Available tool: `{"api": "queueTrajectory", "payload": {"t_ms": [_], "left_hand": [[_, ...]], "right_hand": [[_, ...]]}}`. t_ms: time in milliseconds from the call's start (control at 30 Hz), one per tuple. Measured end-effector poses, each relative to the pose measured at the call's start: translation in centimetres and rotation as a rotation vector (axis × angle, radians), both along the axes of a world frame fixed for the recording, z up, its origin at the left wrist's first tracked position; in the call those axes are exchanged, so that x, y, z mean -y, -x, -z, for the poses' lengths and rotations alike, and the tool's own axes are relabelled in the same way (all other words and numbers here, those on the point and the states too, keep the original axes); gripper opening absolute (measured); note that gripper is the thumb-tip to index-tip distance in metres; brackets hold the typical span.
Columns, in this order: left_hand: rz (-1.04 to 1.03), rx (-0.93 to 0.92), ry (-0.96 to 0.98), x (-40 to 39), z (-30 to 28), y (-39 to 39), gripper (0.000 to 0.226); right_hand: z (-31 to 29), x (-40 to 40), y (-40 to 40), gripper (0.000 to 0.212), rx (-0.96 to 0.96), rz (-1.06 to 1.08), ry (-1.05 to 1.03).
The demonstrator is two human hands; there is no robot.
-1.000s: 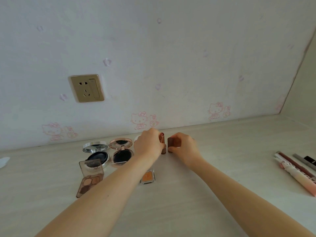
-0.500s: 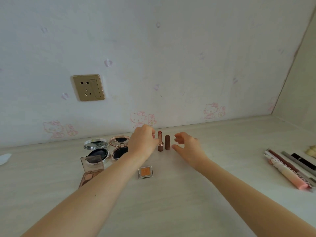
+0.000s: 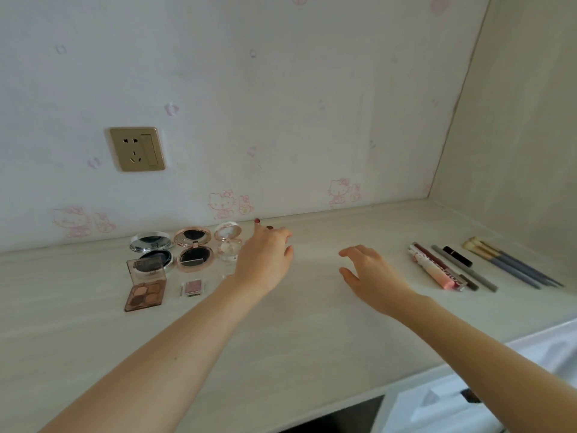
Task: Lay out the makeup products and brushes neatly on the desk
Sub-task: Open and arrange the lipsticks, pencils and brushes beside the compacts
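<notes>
Near the back wall an uncapped lipstick point(image 3: 257, 220) and its brown cap point(image 3: 269, 227) stand upright, only their tops showing above my left hand point(image 3: 265, 257). That hand hovers in front of them with relaxed fingers; whether it touches them is hidden. My right hand point(image 3: 368, 275) floats over the desk point(image 3: 312, 332), fingers spread, holding nothing. On the left lie a silver compact point(image 3: 151, 245), a rose-gold compact point(image 3: 193, 251), a clear jar point(image 3: 229, 245), an eyeshadow palette point(image 3: 145, 290) and a single eyeshadow point(image 3: 192, 287). On the right lie a pink gloss tube point(image 3: 432, 270), pencils point(image 3: 462, 270), a black lipstick point(image 3: 457, 256) and brushes point(image 3: 505, 264).
A gold wall socket point(image 3: 137, 149) sits above the compacts. A side wall point(image 3: 515, 135) closes off the desk on the right. The desk's front edge runs diagonally at lower right, with a white drawer front point(image 3: 437, 401) below it.
My right hand let go of the brown cap, which stands beside the lipstick, and has drawn away to the right. The left hand stays by the lipstick. The view has swung right, showing the brushes.
</notes>
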State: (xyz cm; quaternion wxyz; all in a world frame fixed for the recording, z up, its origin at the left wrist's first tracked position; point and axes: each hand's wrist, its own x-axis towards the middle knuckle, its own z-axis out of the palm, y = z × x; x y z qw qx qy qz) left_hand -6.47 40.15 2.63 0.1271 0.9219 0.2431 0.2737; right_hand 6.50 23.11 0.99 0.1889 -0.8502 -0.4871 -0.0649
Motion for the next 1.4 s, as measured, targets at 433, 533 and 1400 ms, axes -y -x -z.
{"api": "queueTrajectory", "payload": {"t_ms": [433,533,1400], "left_hand": [[0.25,-0.049,0.101,10.2,2.0,-9.4,0.029],[0.289,-0.057,0.103,11.7,2.2,-12.3,0.03],[0.391,-0.385,0.118,15.9,3.3,-28.4,0.038]], "right_hand": [[-0.7,12.2,-6.2,0.032,0.034,0.191,0.012],[-0.7,13.9,-8.4,0.031,0.014,0.25,0.016],[3.1,13.8,-18.6,0.032,0.013,0.468,0.05]]}}
